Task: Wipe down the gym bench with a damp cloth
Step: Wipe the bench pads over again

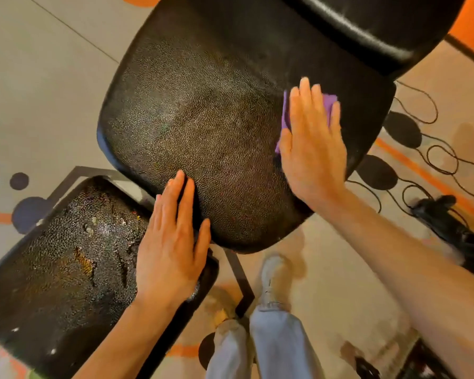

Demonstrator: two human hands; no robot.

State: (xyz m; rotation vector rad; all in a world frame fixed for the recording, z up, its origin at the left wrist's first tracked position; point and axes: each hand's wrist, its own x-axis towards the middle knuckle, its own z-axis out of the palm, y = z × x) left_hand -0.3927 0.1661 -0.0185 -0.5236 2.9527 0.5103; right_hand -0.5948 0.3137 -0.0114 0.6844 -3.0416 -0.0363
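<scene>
A black textured gym bench pad fills the middle of the view. My right hand lies flat, fingers straight, pressing a purple cloth onto the pad's right side; most of the cloth is hidden under the palm. My left hand rests flat with straight fingers across the pad's near edge and a lower, worn black pad at the left. It holds nothing.
A glossy black backrest pad rises at the top right. Dark metal frame bars run under the bench. My legs and shoes stand below it. Black cables loop on the patterned floor at the right.
</scene>
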